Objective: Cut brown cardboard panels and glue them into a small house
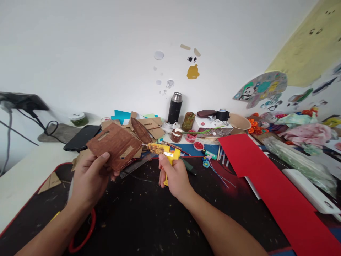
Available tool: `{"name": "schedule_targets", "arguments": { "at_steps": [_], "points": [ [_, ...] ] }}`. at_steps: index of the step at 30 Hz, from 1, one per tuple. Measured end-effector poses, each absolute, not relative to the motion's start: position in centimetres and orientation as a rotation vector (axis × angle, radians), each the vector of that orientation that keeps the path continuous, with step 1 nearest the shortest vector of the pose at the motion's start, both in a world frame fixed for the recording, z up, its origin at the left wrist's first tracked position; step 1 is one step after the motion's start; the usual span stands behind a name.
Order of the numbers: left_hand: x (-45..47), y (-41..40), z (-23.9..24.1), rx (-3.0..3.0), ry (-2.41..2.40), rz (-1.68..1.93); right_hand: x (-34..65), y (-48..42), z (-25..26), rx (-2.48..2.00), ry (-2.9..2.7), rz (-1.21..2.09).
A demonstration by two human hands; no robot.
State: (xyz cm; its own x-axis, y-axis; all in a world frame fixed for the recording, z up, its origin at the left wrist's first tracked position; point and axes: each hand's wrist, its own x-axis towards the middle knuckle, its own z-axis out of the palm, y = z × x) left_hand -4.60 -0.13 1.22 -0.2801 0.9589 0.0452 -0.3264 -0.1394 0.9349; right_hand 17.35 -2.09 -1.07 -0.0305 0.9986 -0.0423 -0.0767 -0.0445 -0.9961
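My left hand (92,174) is closed on the lower left edge of a brown-painted cardboard piece (115,146), which has slots cut in it and is held up tilted above the table. In my right hand (174,176) is a yellow hot glue gun (170,154), my fingers wrapped round its handle. The gun's stained front end points left, and its nozzle is at or very near the right edge of the cardboard piece; whether they touch I cannot tell. Behind them leans a brown leaf-shaped piece (141,131). Part of my left fingers is hidden behind the cardboard.
A black mat (138,217) covers the table. Red card (266,181) lies on the right. Cardboard scraps, a black flask (175,107), a paint jar (176,135) and a red paint pot (198,145) stand at the back. Red-handled scissors (90,227) lie near my left forearm.
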Motion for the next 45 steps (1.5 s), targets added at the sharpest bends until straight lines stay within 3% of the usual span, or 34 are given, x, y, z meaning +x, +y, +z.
{"name": "schedule_targets", "arguments": {
  "at_steps": [45],
  "points": [
    [-4.61,-0.1,1.0,0.904,1.084,1.591,17.34,-2.02,-1.09,-1.149,-1.135,1.327]
  ]
}}
